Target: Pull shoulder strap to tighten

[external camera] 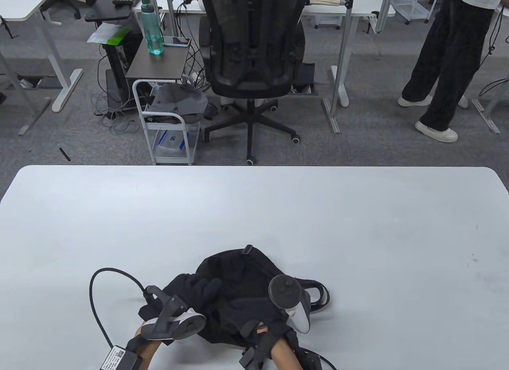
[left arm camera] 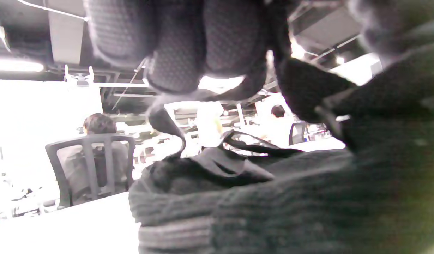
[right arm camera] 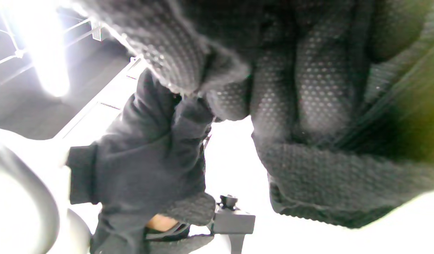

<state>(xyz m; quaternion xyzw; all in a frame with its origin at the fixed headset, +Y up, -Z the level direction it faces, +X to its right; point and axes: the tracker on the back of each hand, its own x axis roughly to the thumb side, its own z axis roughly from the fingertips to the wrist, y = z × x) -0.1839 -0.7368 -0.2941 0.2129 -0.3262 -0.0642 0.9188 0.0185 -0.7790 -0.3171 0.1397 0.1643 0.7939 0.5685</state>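
A black backpack (external camera: 238, 274) lies at the near edge of the white table (external camera: 254, 211). One shoulder strap loop (external camera: 318, 294) sticks out to its right. My left hand (external camera: 199, 290) lies on the bag's left side. In the left wrist view its curled fingers (left arm camera: 178, 42) pinch a thin strap tail (left arm camera: 164, 120) that runs down to the bag (left arm camera: 210, 165). My right hand (external camera: 278, 318) sits on the bag's near right under its tracker (external camera: 288, 294). In the right wrist view its fingers (right arm camera: 277, 88) curl against the thumb on dark fabric, close to my left hand (right arm camera: 150, 158). What they hold is hard to make out.
A black cable (external camera: 95, 302) loops on the table left of my left hand. Beyond the far edge stand an office chair (external camera: 252, 59) and a small cart (external camera: 167, 123). A person (external camera: 445, 63) stands at the far right.
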